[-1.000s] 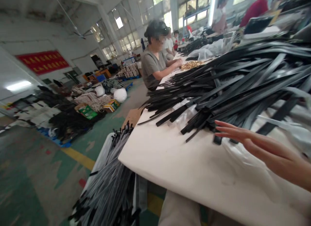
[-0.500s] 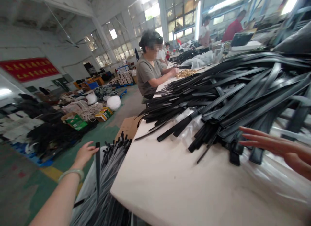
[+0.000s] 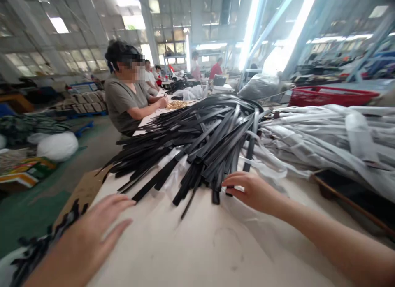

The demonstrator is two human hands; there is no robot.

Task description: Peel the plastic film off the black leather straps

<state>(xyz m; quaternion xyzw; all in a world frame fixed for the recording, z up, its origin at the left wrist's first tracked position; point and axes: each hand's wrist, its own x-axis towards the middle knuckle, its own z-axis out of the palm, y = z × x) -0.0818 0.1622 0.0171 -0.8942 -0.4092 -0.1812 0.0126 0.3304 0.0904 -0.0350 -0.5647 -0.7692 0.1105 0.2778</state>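
Note:
A large heap of black straps lies on the pale table, with loose ends toward me. My right hand is at the heap's near edge, its fingers and thumb closed around the end of one black strap. At the left, my left hand is slightly blurred over the table edge. Its fingers are stretched out and its thumb stands apart, with nothing held. The fingertips come close to the end of a single strap sticking out of the heap.
White-wrapped strips lie to the right, before a red basket. More black straps stand below the table's left edge. Across the table, a person in a grey shirt works by a golden pile.
The view has swung right. My left hand has come away from the upright straps beside the table to above the tabletop. My right hand has reached the strap ends and closed on one.

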